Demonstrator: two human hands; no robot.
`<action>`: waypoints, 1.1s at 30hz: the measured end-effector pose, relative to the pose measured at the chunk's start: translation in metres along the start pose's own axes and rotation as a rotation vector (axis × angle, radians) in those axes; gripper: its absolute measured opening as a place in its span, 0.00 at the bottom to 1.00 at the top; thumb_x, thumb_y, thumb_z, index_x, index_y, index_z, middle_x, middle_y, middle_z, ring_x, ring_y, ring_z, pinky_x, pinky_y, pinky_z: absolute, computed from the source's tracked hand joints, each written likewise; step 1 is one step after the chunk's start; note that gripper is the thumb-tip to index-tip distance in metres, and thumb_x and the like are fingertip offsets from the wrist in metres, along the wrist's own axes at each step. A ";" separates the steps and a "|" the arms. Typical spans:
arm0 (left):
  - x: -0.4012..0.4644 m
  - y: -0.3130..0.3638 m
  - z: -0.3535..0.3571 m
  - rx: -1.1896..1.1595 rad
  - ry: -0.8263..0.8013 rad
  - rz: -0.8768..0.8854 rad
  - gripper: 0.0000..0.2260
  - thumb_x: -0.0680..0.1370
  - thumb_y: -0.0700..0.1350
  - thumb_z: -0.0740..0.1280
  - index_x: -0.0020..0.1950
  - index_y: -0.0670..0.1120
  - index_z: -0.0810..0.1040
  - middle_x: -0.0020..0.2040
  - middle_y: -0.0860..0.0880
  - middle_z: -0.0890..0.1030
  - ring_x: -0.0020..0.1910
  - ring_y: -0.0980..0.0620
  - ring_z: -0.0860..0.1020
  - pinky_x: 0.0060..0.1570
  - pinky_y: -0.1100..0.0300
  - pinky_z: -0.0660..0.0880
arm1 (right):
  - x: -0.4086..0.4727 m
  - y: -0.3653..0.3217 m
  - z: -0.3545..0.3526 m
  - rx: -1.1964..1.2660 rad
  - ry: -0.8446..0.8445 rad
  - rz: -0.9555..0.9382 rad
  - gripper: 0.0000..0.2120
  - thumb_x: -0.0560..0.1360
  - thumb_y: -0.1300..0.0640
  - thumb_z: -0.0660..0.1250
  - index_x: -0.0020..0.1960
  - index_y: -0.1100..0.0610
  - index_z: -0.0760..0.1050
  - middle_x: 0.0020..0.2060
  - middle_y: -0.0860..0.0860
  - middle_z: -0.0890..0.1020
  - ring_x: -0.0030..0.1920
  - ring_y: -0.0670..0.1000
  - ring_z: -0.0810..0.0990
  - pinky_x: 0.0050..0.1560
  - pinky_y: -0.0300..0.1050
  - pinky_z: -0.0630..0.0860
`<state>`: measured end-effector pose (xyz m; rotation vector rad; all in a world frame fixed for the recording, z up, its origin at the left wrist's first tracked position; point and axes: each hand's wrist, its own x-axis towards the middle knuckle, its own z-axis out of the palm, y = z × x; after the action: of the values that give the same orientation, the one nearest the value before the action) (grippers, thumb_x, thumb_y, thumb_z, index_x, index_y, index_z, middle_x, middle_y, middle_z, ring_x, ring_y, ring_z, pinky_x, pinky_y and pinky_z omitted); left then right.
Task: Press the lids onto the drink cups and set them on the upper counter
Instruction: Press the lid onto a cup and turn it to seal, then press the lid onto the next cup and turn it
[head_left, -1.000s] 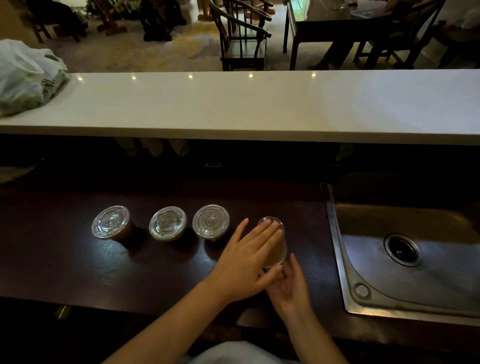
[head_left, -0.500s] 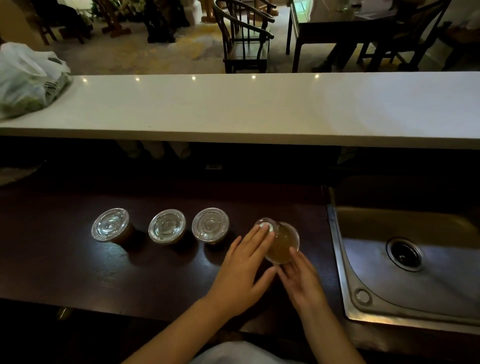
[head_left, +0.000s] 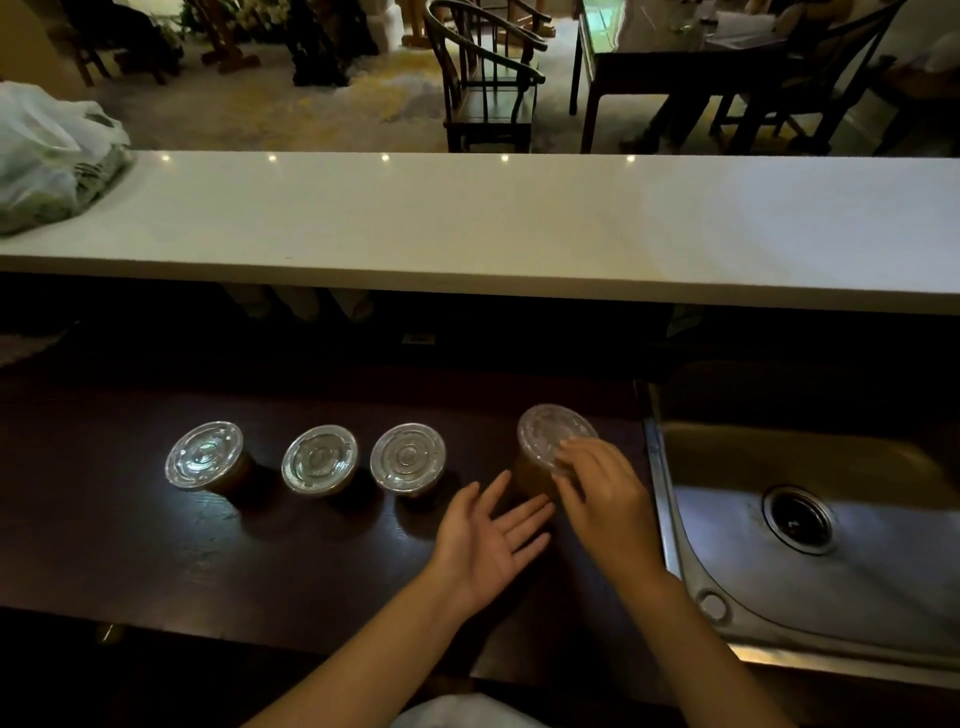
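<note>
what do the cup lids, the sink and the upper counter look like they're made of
Lids: clear thin plastic, likely; glossy, with moulded rings.
Sink: brushed stainless steel by its grey sheen.
Upper counter: smooth white polished stone or solid surface, mirroring ceiling lights; which one is unclear.

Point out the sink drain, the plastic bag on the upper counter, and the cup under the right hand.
sink drain (head_left: 797, 519), head view, dark centre of the strainer.
plastic bag (head_left: 49, 161), head view, crumpled middle.
cup (head_left: 548, 431), head view, its clear lid.
</note>
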<state>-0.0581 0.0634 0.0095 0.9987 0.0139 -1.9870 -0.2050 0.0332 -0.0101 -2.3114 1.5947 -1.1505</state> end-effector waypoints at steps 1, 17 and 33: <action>0.002 0.000 0.000 -0.019 0.001 -0.008 0.20 0.80 0.54 0.51 0.70 0.50 0.66 0.58 0.33 0.76 0.58 0.40 0.75 0.58 0.46 0.68 | -0.002 0.003 0.003 -0.035 -0.035 -0.054 0.10 0.67 0.67 0.73 0.49 0.64 0.79 0.46 0.57 0.83 0.50 0.55 0.80 0.53 0.44 0.75; 0.016 -0.015 -0.028 -0.143 0.043 -0.047 0.23 0.78 0.58 0.50 0.62 0.46 0.73 0.58 0.33 0.76 0.60 0.39 0.74 0.56 0.46 0.69 | -0.050 0.017 0.008 0.004 -0.390 -0.150 0.23 0.80 0.46 0.54 0.66 0.60 0.70 0.67 0.51 0.70 0.70 0.47 0.65 0.71 0.48 0.58; -0.017 0.069 -0.076 2.293 0.434 0.770 0.31 0.78 0.49 0.56 0.75 0.41 0.45 0.77 0.44 0.46 0.75 0.48 0.43 0.72 0.50 0.43 | 0.045 -0.066 0.082 -0.216 -0.644 -0.159 0.38 0.73 0.52 0.68 0.75 0.52 0.50 0.76 0.49 0.50 0.74 0.48 0.44 0.72 0.48 0.45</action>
<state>0.0443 0.0611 -0.0073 2.0324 -2.3040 -0.2333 -0.0953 -0.0014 -0.0131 -2.5955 1.3465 -0.1896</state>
